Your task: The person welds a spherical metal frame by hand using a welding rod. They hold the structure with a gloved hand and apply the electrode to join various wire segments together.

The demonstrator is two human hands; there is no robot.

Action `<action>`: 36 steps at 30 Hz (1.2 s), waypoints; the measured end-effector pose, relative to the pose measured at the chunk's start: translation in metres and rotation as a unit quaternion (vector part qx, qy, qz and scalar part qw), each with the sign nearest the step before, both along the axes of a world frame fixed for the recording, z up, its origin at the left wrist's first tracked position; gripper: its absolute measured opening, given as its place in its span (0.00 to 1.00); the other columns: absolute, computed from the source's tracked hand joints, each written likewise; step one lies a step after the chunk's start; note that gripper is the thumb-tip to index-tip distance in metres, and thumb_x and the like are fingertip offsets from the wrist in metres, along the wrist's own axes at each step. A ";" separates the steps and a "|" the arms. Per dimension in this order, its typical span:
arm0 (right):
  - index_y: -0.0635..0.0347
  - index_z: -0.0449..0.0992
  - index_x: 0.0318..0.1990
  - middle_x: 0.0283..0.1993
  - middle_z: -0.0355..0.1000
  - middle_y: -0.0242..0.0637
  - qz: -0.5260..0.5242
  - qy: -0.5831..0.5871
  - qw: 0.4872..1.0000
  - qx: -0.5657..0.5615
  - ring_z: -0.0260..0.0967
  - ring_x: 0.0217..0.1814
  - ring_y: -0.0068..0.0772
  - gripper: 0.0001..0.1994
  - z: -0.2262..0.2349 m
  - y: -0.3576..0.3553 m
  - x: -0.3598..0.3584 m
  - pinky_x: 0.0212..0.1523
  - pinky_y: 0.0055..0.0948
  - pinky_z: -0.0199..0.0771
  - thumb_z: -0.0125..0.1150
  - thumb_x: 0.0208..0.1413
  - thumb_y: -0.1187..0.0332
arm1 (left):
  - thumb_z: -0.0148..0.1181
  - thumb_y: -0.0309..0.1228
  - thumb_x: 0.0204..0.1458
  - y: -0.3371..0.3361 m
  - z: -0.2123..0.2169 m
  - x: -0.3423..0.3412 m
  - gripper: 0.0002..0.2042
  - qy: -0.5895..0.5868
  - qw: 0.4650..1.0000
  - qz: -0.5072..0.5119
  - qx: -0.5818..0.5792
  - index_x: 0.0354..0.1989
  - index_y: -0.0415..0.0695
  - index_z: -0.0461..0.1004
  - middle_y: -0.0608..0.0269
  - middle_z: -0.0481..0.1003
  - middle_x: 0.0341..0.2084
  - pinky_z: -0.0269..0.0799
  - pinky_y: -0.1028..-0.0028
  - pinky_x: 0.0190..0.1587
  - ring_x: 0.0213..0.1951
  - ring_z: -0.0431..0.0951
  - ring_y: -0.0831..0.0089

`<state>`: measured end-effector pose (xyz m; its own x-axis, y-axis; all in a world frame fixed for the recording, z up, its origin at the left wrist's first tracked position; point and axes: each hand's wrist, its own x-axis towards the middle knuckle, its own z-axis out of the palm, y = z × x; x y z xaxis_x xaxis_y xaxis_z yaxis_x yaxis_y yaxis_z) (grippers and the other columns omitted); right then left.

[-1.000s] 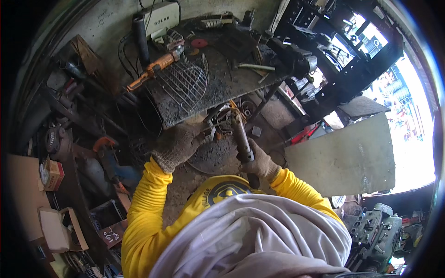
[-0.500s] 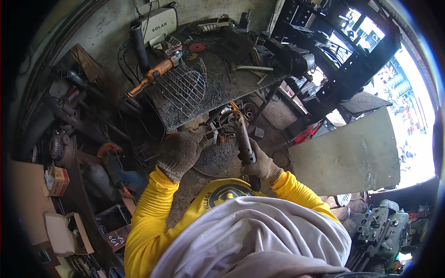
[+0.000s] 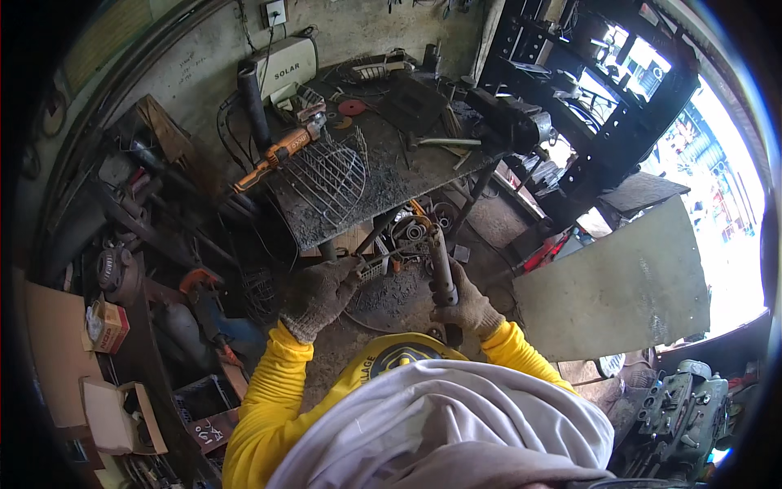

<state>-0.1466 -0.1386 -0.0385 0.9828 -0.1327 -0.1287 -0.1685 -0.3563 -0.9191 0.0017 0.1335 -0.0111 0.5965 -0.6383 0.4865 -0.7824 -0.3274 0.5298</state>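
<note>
My right hand, in a brown knit work glove, is wrapped round a worn metal tube with holes in its side. The tube stands nearly upright in front of me, its upper end leaning slightly away. To its left, my gloved left hand is closed, fingertips pinched together toward the tube. Something thin seems to stick out of that pinch, but it blends into the clutter behind and I cannot make it out. A gap separates the left glove from the tube's body.
A metal-topped workbench bears an orange angle grinder, a welded wire grille, a hammer and a red disc. A bench vise stands at its right end. Sheet metal leans at right; an open cardboard box sits at left.
The view has shifted, so the bench sits a little lower in the picture. Both hands keep their grips, and the tube appears slightly more to the right and lower.
</note>
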 end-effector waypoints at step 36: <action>0.59 0.48 0.71 0.43 0.68 0.32 -0.032 -0.014 0.953 0.300 0.64 0.39 0.22 0.57 -0.015 0.011 -0.030 0.42 0.23 0.68 0.78 0.31 0.61 | 0.58 0.33 0.56 -0.001 0.039 -0.012 0.11 -0.039 0.989 0.037 0.141 0.45 0.43 0.78 0.49 0.78 0.33 0.76 0.63 0.35 0.34 0.80 0.53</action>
